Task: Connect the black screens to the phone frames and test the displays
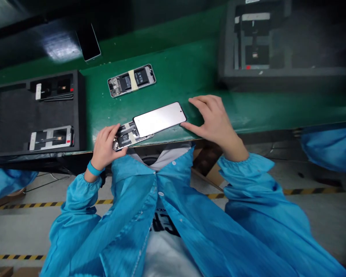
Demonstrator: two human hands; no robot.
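My left hand (106, 145) grips the left end of an opened phone body (123, 139), thumb on the near edge and fingers on the far edge. Inside it, dark components and a pale tape strip show. A phone screen (160, 119), lit white, lies over the right part of that body and sticks out past it to the right. My right hand (212, 117) is open at the screen's right end. Its thumb tip is close to the near corner, and whether it touches I cannot tell. The index finger is apart from the screen.
Another opened phone body (118, 86) with yellowish tape lies farther back on the green table (173, 77). A dark phone (88, 42) is beyond it. Black foam trays (80, 111) with screen parts stand left and back right. Other people's blue sleeves (331, 148) show at both sides.
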